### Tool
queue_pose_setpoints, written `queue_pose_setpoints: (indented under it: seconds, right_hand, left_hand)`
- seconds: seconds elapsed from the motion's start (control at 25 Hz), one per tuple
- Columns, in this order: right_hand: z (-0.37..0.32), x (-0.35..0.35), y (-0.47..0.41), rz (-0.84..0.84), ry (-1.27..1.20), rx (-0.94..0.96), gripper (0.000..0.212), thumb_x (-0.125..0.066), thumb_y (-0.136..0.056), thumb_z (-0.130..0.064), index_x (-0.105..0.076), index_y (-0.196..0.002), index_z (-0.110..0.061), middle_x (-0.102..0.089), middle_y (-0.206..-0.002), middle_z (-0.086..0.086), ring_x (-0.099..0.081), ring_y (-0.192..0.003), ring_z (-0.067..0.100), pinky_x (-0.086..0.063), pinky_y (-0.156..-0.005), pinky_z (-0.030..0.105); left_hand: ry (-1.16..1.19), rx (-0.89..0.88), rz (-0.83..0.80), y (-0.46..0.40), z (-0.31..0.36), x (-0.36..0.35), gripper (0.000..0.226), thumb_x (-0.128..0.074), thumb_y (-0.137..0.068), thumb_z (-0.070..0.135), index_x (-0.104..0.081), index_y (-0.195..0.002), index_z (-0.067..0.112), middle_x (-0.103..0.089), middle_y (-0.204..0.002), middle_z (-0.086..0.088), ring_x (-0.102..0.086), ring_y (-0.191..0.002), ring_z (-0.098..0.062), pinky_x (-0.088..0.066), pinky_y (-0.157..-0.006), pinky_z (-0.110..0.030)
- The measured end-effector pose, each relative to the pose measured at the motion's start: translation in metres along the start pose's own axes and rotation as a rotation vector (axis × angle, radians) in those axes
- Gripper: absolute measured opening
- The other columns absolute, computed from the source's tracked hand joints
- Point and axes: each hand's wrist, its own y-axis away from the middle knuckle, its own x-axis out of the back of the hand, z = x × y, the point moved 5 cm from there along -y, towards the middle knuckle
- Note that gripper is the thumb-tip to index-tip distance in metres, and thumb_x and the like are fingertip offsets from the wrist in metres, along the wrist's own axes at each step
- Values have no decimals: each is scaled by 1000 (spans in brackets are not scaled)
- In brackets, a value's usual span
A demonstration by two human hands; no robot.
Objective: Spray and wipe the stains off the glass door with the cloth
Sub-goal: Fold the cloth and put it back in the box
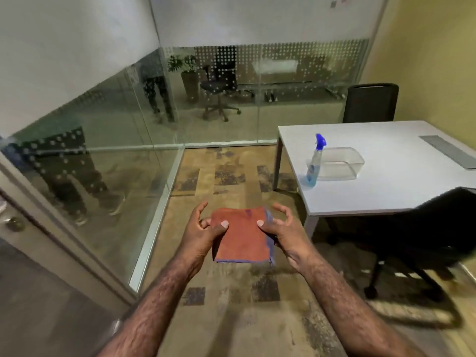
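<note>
A folded orange cloth with a blue-purple underside is held flat in front of me over the carpet. My left hand grips its left edge with the thumb on top. My right hand grips its right edge the same way. A clear spray bottle with blue liquid and a blue trigger stands on the near-left part of the white table. The glass door with a metal knob stands open at the far left, next to a glass wall.
A clear plastic tub sits right behind the spray bottle. A black office chair is at the table's near side and another at its far side. Patterned carpet lies below. A person's legs show beyond the glass.
</note>
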Motion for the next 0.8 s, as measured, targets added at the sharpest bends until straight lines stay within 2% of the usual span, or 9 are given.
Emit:
queue_pose_setpoints:
  seconds: [0.08, 0.16, 0.24, 0.32, 0.48, 0.56, 0.6, 0.68, 0.8]
  right_hand:
    - [-9, 37, -8, -20, 76, 62, 83, -90, -83, 5, -50, -148, -29, -77, -127, 10, -81, -107, 19, -67, -78, 32]
    - [-15, 70, -18, -31, 168, 97, 84, -90, -81, 8, -54, -147, -27, -74, -128, 0, -78, -107, 5, -65, -78, 24]
    - [-20, 103, -31, -16, 224, 119, 79, -91, -79, 8, -59, -143, -27, -70, -133, -4, -73, -117, 5, -64, -86, 22]
    - [-28, 139, -43, 19, 249, 129, 74, -90, -80, 9, -61, -135, -31, -68, -133, -7, -69, -122, 7, -63, -91, 22]
    - [-37, 210, -64, 114, 338, 157, 74, -94, -76, 0, -63, -128, -42, -70, -135, -10, -67, -130, 13, -56, -115, 42]
    - [-42, 240, -71, 148, 412, 187, 73, -94, -71, -11, -65, -131, -42, -72, -137, -9, -67, -132, 14, -53, -118, 47]
    - [-45, 253, -74, 170, 437, 200, 73, -93, -72, -9, -66, -133, -39, -73, -136, -7, -68, -131, 15, -54, -118, 48]
    - [-51, 278, -77, 206, 462, 214, 68, -92, -78, -3, -68, -136, -27, -75, -132, -4, -71, -126, 14, -56, -116, 47]
    - [-56, 309, -77, 294, 481, 196, 57, -94, -82, -10, -71, -134, -19, -78, -123, -4, -74, -115, 10, -61, -108, 40]
  left_hand:
    - [-65, 4, -72, -14, -2, -40, 97, -82, -88, 2, -29, -163, 33, -71, -126, -17, -72, -117, -25, -61, -98, -41]
    - [-124, -16, -122, -28, -2, -75, 97, -81, -88, -3, -31, -163, 34, -70, -127, -11, -71, -114, -17, -63, -89, -30]
    - [-192, -43, -179, -42, -2, -110, 95, -79, -89, -5, -34, -161, 35, -69, -128, -10, -71, -113, -15, -64, -83, -24]
    - [-275, -67, -262, -58, -5, -147, 93, -78, -89, -6, -35, -162, 35, -65, -135, -6, -69, -118, -15, -64, -87, -24]
    - [-450, -157, -411, -88, -15, -218, 90, -77, -90, -4, -36, -163, 30, -56, -147, 8, -61, -130, -3, -58, -98, -19]
    - [-546, -228, -441, -100, -18, -252, 80, -76, -91, -3, -44, -158, 24, -55, -145, 11, -59, -126, 9, -54, -100, -17]
    - [-582, -258, -443, -106, -19, -267, 75, -76, -91, -3, -47, -155, 22, -56, -142, 12, -59, -122, 10, -55, -100, -20]
    - [-630, -304, -430, -118, -22, -295, 71, -77, -90, -1, -51, -153, 21, -58, -140, 10, -62, -119, 3, -54, -103, -23]
    - [-671, -351, -410, -137, -27, -327, 66, -81, -89, 7, -57, -149, 20, -64, -140, 3, -64, -122, -13, -53, -104, -28]
